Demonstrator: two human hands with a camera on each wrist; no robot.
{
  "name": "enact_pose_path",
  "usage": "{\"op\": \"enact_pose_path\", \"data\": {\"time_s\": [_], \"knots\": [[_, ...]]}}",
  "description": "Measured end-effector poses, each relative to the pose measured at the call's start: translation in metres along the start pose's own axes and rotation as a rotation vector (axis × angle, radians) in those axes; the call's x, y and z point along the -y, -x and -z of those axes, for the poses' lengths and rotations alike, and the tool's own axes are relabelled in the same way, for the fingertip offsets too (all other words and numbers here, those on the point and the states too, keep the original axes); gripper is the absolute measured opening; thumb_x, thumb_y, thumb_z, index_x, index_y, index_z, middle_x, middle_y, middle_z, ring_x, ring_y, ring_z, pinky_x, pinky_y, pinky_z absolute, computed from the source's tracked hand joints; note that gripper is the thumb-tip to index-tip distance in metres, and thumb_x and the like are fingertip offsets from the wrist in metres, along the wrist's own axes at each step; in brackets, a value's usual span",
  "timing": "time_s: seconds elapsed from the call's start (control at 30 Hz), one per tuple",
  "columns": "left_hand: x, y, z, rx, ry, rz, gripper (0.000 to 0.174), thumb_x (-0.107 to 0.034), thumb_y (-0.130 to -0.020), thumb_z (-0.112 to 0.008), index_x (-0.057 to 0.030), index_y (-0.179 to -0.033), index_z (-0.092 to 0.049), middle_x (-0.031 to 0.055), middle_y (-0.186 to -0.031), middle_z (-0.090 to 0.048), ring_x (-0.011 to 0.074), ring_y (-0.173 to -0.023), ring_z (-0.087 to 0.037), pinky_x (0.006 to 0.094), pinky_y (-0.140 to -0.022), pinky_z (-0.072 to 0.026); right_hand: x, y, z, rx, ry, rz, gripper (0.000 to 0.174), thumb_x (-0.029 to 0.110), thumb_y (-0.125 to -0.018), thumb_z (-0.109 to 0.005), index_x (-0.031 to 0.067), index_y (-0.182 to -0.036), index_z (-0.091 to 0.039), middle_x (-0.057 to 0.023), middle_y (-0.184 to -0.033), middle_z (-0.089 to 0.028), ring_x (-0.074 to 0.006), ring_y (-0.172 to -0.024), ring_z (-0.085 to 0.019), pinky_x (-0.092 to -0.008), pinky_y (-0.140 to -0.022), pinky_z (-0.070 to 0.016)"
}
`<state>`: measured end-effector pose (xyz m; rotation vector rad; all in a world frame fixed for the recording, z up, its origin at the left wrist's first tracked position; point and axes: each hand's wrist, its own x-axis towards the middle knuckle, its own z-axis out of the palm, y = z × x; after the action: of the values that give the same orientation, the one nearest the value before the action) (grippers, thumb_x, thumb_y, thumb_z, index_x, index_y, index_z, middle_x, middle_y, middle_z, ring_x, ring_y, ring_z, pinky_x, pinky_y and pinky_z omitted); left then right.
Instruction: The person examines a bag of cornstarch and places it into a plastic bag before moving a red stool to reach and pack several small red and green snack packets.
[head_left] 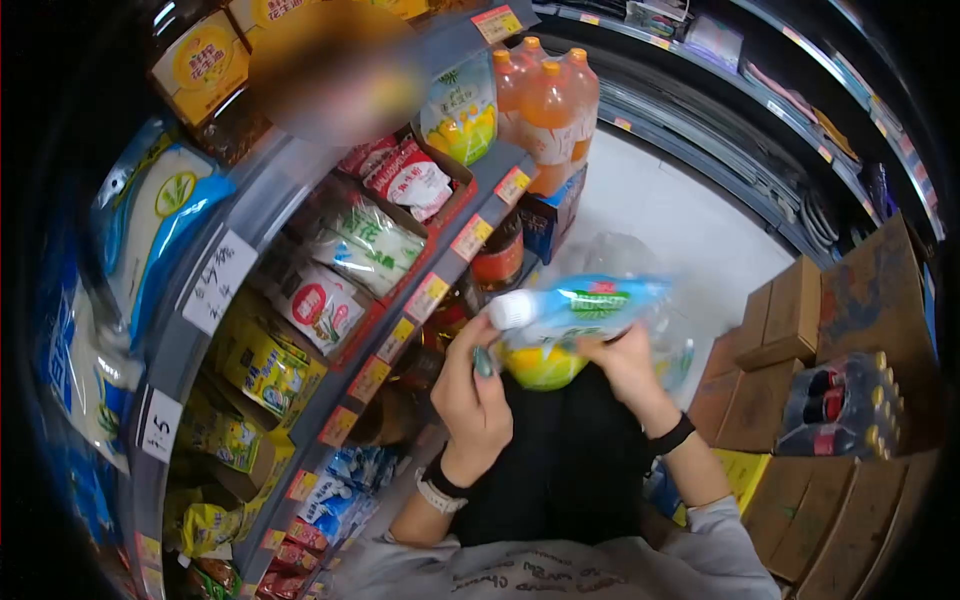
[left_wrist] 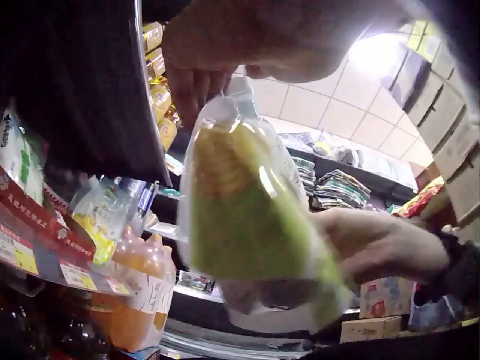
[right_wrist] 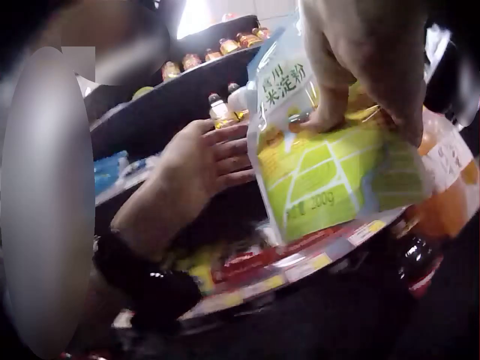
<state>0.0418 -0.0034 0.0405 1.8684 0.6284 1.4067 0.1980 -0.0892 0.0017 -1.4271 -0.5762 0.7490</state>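
A blue, white and yellow-green pouch of corn starch (head_left: pixel 545 365) with a white screw cap (head_left: pixel 512 310) is held over the lap, tilted and partly blurred in the head view. My right hand (head_left: pixel 625 365) grips it by the side; in the right wrist view the thumb and fingers of the right hand (right_wrist: pixel 367 67) press into the pouch (right_wrist: pixel 330 172). My left hand (head_left: pixel 475 405) is by the cap with fingertips right at it. Seen from the right wrist, the left hand (right_wrist: pixel 191 165) has its fingers extended beside the pouch's edge.
Shelves (head_left: pixel 470 205) on the left carry bagged goods, including a similar pouch (head_left: pixel 460 115). Orange drink bottles (head_left: pixel 550 105) stand beyond the shelf end. Cardboard boxes (head_left: pixel 785 320) and a pack of dark bottles (head_left: pixel 840 405) are on the right.
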Motion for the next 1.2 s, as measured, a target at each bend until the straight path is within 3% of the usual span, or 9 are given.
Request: {"op": "enact_pose_path", "data": {"time_s": [0.07,0.2,0.47,0.57,0.67,0.83,0.93,1.13,1.2], "knots": [[0.011,-0.001,0.004,0.043,0.065,0.081,0.035,-0.003,-0.084,-0.042,0.0036,-0.119,-0.044,0.0163,-0.116,-0.054,0.0259,-0.104,-0.055,0.0323,-0.086,-0.0437,0.010,-0.048,0.009,-0.108,0.117,0.205,0.042,-0.008,-0.063,-0.070,-0.0023,-0.101,-0.053,-0.0092,-0.098,-0.061,-0.0163,-0.091,-0.059,-0.0303,-0.080,-0.0479],[0.034,0.017,0.010,0.408,0.100,0.348,0.032,0.004,-0.084,-0.042,0.0015,-0.116,-0.043,0.0163,-0.121,-0.050,0.0226,-0.111,-0.050,0.0319,-0.088,-0.0415,0.035,-0.186,0.033,-0.005,0.234,0.245,0.036,-0.003,-0.074,-0.063,-0.0025,-0.108,-0.053,-0.0097,-0.101,-0.060,-0.0163,-0.092,-0.058,-0.0286,-0.078,-0.0478],[0.061,0.047,0.014,0.387,0.225,0.453,0.022,0.003,-0.083,-0.043,0.0028,-0.103,-0.054,0.0173,-0.103,-0.062,0.0294,-0.096,-0.059,0.0348,-0.084,-0.0450,0.043,-0.352,-0.055,0.348,0.115,0.547,0.046,0.010,-0.077,-0.066,0.0000,-0.118,-0.046,-0.0082,-0.108,-0.057,-0.0151,-0.098,-0.054,-0.0282,-0.085,-0.0434],[0.066,0.049,0.011,0.316,0.219,0.479,0.019,0.003,-0.084,-0.043,0.0044,-0.098,-0.055,0.0176,-0.095,-0.064,0.0301,-0.089,-0.061,0.0356,-0.082,-0.0468,0.022,-0.363,-0.080,0.017,0.616,0.805,0.065,0.013,-0.073,-0.069,-0.0008,-0.127,-0.035,-0.0228,-0.115,-0.047,-0.0356,-0.111,-0.042,-0.0414,-0.095,-0.0327],[0.071,0.049,0.014,0.343,0.129,0.418,0.018,0.003,-0.084,-0.042,0.0049,-0.097,-0.055,0.0175,-0.091,-0.064,0.0299,-0.085,-0.062,0.0354,-0.078,-0.0486,0.000,-0.344,-0.092,-0.333,0.662,0.976,0.074,0.016,-0.074,-0.069,-0.0026,-0.131,-0.026,-0.0245,-0.123,-0.038,-0.0391,-0.113,-0.036,-0.0435,-0.099,-0.0284],[0.071,0.053,0.014,0.305,0.180,0.512,0.018,0.003,-0.083,-0.044,0.0049,-0.098,-0.054,0.0175,-0.092,-0.064,0.0298,-0.086,-0.062,0.0349,-0.079,-0.0482,-0.017,-0.311,-0.092,-0.075,0.833,0.791,0.086,0.019,-0.075,-0.069,-0.0040,-0.136,-0.012,-0.0401,-0.132,-0.015,-0.0553,-0.124,-0.016,-0.0523,-0.104,-0.0210],[0.070,0.048,0.016,0.358,0.166,0.519,0.019,0.003,-0.083,-0.044,0.0051,-0.099,-0.054,0.0185,-0.092,-0.064,0.0303,-0.087,-0.062,0.0351,-0.079,-0.0481,-0.015,-0.308,-0.091,-0.010,0.913,0.671,0.093,0.019,-0.075,-0.069,-0.0021,-0.138,-0.004,-0.0421,-0.131,-0.012,-0.0583,-0.122,-0.018,-0.0571,-0.101,-0.0211],[0.079,0.051,0.016,0.319,0.223,0.446,0.018,0.004,-0.081,-0.045,0.0055,-0.096,-0.054,0.0195,-0.091,-0.063,0.0305,-0.086,-0.062,0.0349,-0.079,-0.0484,0.002,-0.304,-0.103,0.088,1.166,0.379,0.092,0.023,-0.081,-0.063,-0.0015,-0.139,0.004,-0.0367,-0.136,-0.011,-0.0537,-0.128,-0.010,-0.0529,-0.104,-0.0162],[0.083,0.052,0.018,0.306,0.214,0.440,0.017,0.004,-0.081,-0.045,0.0054,-0.096,-0.055,0.0192,-0.091,-0.063,0.0302,-0.085,-0.062,0.0345,-0.078,-0.0485,-0.006,-0.322,-0.100,0.143,1.112,0.471,0.091,0.025,-0.083,-0.060,-0.0022,-0.138,0.007,-0.0355,-0.138,-0.009,-0.0523,-0.129,-0.008,-0.0523,-0.105,-0.0121]]}}
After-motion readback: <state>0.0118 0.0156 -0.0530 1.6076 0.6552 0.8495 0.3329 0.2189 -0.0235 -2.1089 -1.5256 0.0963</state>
